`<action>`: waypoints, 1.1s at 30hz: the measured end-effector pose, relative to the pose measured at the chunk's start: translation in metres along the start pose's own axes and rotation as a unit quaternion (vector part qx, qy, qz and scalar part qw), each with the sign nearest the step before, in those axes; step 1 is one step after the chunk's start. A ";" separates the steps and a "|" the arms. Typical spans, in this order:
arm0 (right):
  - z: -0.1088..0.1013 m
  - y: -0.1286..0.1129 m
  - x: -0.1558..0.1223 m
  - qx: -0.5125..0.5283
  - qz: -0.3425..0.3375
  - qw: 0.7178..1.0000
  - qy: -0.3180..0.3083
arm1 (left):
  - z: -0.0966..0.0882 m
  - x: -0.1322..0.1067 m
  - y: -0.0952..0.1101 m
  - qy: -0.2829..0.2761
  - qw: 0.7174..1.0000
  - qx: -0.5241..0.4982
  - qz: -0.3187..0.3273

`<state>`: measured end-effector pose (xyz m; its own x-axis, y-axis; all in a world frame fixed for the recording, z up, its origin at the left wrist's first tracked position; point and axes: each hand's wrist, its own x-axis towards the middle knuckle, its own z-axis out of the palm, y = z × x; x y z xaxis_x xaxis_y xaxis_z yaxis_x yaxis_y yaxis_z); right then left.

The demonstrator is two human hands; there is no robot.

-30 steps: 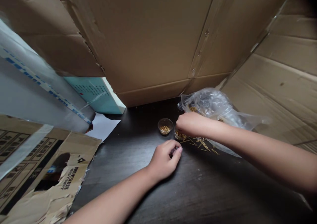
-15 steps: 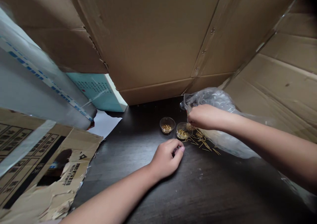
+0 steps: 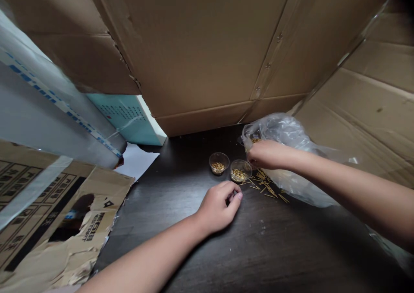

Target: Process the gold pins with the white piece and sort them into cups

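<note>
Two small clear plastic cups stand side by side, the left cup [image 3: 218, 158] and the right cup [image 3: 241, 162], each with short gold-coloured metal pins inside. My left hand [image 3: 220, 204] rests on the dark table just in front of the right cup, fingers loosely curled towards the thumb, with nothing seen in them. My right hand [image 3: 267, 154] is closed at the near side of a clear plastic bag [image 3: 284, 129], beside the right cup; its fingertips are partly hidden, and I cannot make out what they hold. Longer gold pins [image 3: 268, 187] lie scattered below that hand.
Cardboard walls rise behind [image 3: 207, 60] and on the right [image 3: 365, 107]. At left stand a pale blue printed box [image 3: 126, 118], a white sheet of paper [image 3: 137, 157], a wrapped grey-white panel [image 3: 54, 103] and a torn printed carton [image 3: 97, 198]. The dark table [image 3: 258, 250] spreads in front.
My right hand has shifted slightly right, away from above the right cup, and more gold pins show at the bag's mouth. My left hand stays in place.
</note>
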<state>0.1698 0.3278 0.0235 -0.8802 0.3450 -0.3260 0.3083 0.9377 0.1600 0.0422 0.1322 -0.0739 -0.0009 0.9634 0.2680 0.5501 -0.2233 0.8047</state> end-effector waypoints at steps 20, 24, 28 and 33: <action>0.083 -0.089 -0.060 0.221 -0.104 0.828 0.504 | -0.001 -0.010 0.013 0.103 0.992 -0.045 0.063; 0.096 -0.088 -0.057 0.238 -0.112 0.807 0.529 | -0.001 -0.008 0.016 0.096 0.992 -0.036 0.080; 0.099 -0.082 -0.056 0.289 -0.124 0.778 0.544 | -0.002 -0.005 0.016 0.053 0.995 -0.048 0.075; 0.106 -0.077 -0.052 0.349 -0.163 0.764 0.518 | -0.003 -0.001 0.016 -0.004 0.996 -0.092 0.018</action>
<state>0.2298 0.2415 -0.0705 -0.6537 0.2107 0.7268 -0.1882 0.8850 -0.4259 0.0485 0.1276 -0.0595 0.0226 0.9550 0.2956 0.3873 -0.2809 0.8781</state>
